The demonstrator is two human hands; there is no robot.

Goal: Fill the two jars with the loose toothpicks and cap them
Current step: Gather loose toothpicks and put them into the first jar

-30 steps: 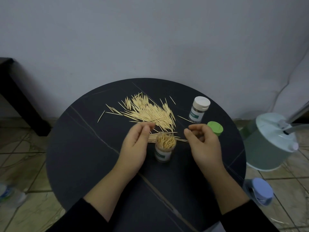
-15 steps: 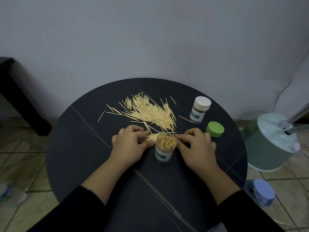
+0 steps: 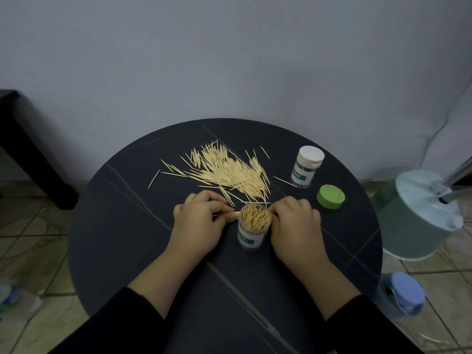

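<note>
Filling step in hand. My left hand (image 3: 198, 221) and right hand (image 3: 296, 221) pinch a small toothpick bundle (image 3: 236, 213) behind the open jar (image 3: 254, 227), nearly full. Next, I judge: lift, upend, insert. Green cap (image 3: 330, 197) waits nearby.

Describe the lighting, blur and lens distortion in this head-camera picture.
Head view: dim, flat light with a bluish cast and no hard shadows or glare on the dark table. The toothpick pile and open jar are sharp. The wide lens bends the picture's edges; the bottle at the lower left is smeared.
</note>
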